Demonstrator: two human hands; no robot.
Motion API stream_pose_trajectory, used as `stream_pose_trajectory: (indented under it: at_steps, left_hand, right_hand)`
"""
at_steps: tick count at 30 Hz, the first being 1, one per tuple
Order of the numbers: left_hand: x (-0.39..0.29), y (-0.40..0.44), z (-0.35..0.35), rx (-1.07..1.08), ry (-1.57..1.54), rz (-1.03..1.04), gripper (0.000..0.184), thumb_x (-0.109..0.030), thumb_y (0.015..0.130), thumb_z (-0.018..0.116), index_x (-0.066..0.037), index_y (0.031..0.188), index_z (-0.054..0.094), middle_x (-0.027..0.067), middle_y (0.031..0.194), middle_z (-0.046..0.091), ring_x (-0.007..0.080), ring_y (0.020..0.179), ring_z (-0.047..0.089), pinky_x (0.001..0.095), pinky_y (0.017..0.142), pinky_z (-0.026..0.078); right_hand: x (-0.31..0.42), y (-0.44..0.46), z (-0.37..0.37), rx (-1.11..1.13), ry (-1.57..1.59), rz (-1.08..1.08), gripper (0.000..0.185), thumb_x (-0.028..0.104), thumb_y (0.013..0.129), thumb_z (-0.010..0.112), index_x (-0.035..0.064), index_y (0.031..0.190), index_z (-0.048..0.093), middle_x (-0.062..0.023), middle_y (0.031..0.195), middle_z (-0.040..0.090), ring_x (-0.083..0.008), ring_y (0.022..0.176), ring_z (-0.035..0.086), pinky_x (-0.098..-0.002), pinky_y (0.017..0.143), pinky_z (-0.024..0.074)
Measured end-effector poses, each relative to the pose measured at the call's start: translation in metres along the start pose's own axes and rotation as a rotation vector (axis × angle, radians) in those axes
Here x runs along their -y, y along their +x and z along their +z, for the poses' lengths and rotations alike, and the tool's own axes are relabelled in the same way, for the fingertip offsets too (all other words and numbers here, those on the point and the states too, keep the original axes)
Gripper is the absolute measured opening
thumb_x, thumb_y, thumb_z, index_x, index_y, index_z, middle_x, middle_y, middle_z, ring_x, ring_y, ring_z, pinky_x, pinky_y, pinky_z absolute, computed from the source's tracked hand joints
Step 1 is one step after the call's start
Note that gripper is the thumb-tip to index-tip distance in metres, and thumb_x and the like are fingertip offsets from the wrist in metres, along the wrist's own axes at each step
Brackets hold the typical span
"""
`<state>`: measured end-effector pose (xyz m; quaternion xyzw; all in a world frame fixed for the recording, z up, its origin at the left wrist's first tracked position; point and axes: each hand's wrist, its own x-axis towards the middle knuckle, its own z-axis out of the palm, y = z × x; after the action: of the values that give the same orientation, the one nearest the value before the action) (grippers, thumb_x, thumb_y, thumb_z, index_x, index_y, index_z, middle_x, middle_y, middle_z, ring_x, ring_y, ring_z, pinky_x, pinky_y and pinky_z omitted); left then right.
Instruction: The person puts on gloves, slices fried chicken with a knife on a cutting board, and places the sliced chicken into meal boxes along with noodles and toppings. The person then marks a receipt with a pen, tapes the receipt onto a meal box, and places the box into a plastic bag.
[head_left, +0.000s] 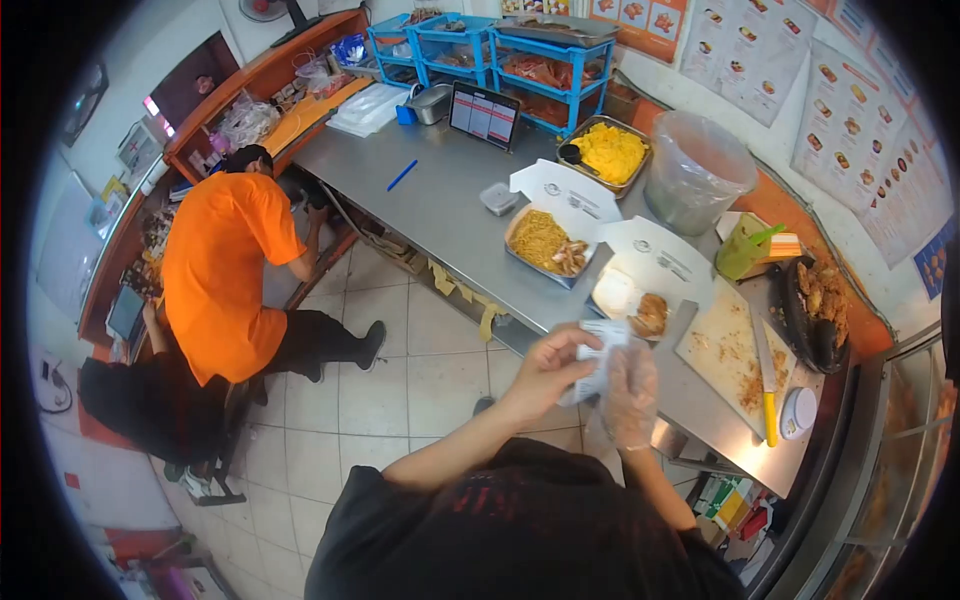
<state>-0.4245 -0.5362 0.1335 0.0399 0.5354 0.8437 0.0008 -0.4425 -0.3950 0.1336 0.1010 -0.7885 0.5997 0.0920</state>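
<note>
The slip of paper (604,343) is up off the counter, between your two hands and just short of the counter's near edge. Your bare left hand (543,376) pinches it between thumb and fingers, narrow on the paper; your right hand (630,402), in a clear plastic glove, is at its other side, but blur hides whether those fingers grip or only steady it. Held up like this, the slip probably lies flat enough for you to read.

Just beyond it sits an open box with a piece of meat (652,314), and next to that a box of noodles and meat (541,241); their lids lean back, likely to leave the food in reach. To your right, the knife (768,391) lies along the cutting board (705,337), yellow handle toward you, seemingly for an easy pick-up. Farther back stand the tray of yellow food (612,150) and the lined tub (698,180). The tablet (484,114) is propped with its screen facing your side, presumably for viewing.
</note>
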Motion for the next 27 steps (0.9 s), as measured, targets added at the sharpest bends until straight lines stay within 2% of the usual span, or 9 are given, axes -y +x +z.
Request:
stream_pose_trajectory:
  at_steps: [2, 6, 8, 13, 16, 19, 22, 25, 27]
  left_hand:
    - [-0.017, 0.004, -0.041, 0.012, 0.135, 0.099, 0.044, 0.008, 0.075, 0.059, -0.005, 0.117, 0.051, 0.0022, 0.114, 0.051, 0.0107, 0.105, 0.049, 0.0239, 0.090, 0.040]
    - [-0.069, 0.029, -0.097, -0.241, 0.203, 0.333, 0.068, 0.014, 0.068, 0.053, -0.002, 0.132, 0.039, 0.0058, 0.126, 0.047, 0.0126, 0.115, 0.046, 0.0265, 0.096, 0.037]
    - [-0.089, 0.044, -0.116, -0.236, 0.090, 0.284, 0.068, 0.013, 0.069, 0.053, -0.001, 0.133, 0.037, 0.0077, 0.127, 0.046, 0.0146, 0.116, 0.045, 0.0278, 0.096, 0.037]
    - [-0.105, 0.087, -0.148, -0.207, 0.181, 0.364, 0.063, 0.011, 0.073, 0.057, 0.000, 0.132, 0.038, 0.0077, 0.125, 0.045, 0.0161, 0.117, 0.043, 0.0299, 0.098, 0.034]
    - [-0.109, 0.109, -0.154, -0.216, 0.206, 0.409, 0.059, 0.010, 0.073, 0.058, 0.001, 0.130, 0.041, 0.0065, 0.121, 0.045, 0.0151, 0.115, 0.043, 0.0284, 0.097, 0.034]
    - [-0.113, 0.132, -0.162, -0.235, 0.291, 0.460, 0.059, 0.010, 0.074, 0.058, 0.001, 0.129, 0.041, 0.0058, 0.119, 0.045, 0.0151, 0.114, 0.043, 0.0283, 0.096, 0.034]
    - [-0.120, 0.146, -0.168, -0.256, 0.353, 0.453, 0.059, 0.010, 0.074, 0.058, 0.001, 0.129, 0.040, 0.0053, 0.116, 0.043, 0.0149, 0.113, 0.044, 0.0280, 0.094, 0.037]
    - [-0.126, 0.157, -0.175, -0.284, 0.374, 0.445, 0.063, 0.011, 0.072, 0.058, 0.000, 0.131, 0.039, 0.0050, 0.114, 0.041, 0.0148, 0.111, 0.045, 0.0278, 0.092, 0.039]
    - [-0.131, 0.165, -0.179, -0.283, 0.346, 0.438, 0.067, 0.013, 0.071, 0.059, -0.001, 0.132, 0.037, 0.0053, 0.116, 0.039, 0.0150, 0.111, 0.045, 0.0278, 0.091, 0.041]
  right_hand:
    - [0.007, 0.015, 0.042, 0.260, 0.001, 0.003, 0.014, 0.013, 0.090, 0.048, 0.0012, 0.099, 0.051, -0.0064, 0.074, 0.049, -0.0131, 0.071, 0.047, -0.0288, 0.066, 0.0416]
    - [0.022, 0.043, 0.110, 0.265, 0.160, 0.070, 0.015, 0.012, 0.089, 0.050, 0.0008, 0.099, 0.050, -0.0080, 0.074, 0.050, -0.0157, 0.070, 0.047, -0.0308, 0.064, 0.0411]
    - [0.013, 0.059, 0.139, 0.243, 0.280, 0.259, 0.015, 0.011, 0.087, 0.051, 0.0010, 0.099, 0.050, -0.0104, 0.076, 0.051, -0.0203, 0.068, 0.048, -0.0329, 0.064, 0.0415]
    - [-0.058, 0.098, 0.164, 0.478, -0.284, 0.028, 0.023, 0.015, 0.081, 0.057, 0.0023, 0.100, 0.053, -0.0119, 0.072, 0.057, -0.0221, 0.067, 0.057, -0.0360, 0.063, 0.0425]
    - [-0.076, 0.123, 0.183, 0.546, -0.126, 0.123, 0.025, 0.015, 0.080, 0.058, 0.0032, 0.101, 0.055, -0.0155, 0.075, 0.062, -0.0282, 0.071, 0.061, -0.0360, 0.065, 0.0449]
    - [-0.074, 0.156, 0.215, 0.544, 0.215, 0.449, 0.023, 0.015, 0.079, 0.058, 0.0028, 0.098, 0.060, -0.0169, 0.088, 0.065, -0.0302, 0.077, 0.062, -0.0335, 0.071, 0.0468]
    - [-0.080, 0.184, 0.244, 0.250, 0.604, 0.688, 0.027, 0.018, 0.079, 0.058, 0.0000, 0.098, 0.063, -0.0146, 0.092, 0.065, -0.0266, 0.083, 0.063, -0.0310, 0.075, 0.0471]
    - [-0.101, 0.218, 0.262, 0.701, -0.216, 0.177, 0.036, 0.025, 0.081, 0.058, -0.0031, 0.104, 0.062, -0.0119, 0.097, 0.065, -0.0213, 0.092, 0.060, -0.0304, 0.079, 0.0455]
    - [-0.098, 0.230, 0.285, 0.400, 0.667, 0.868, 0.042, 0.029, 0.082, 0.057, -0.0045, 0.107, 0.060, -0.0127, 0.096, 0.064, -0.0205, 0.094, 0.059, -0.0307, 0.082, 0.0441]
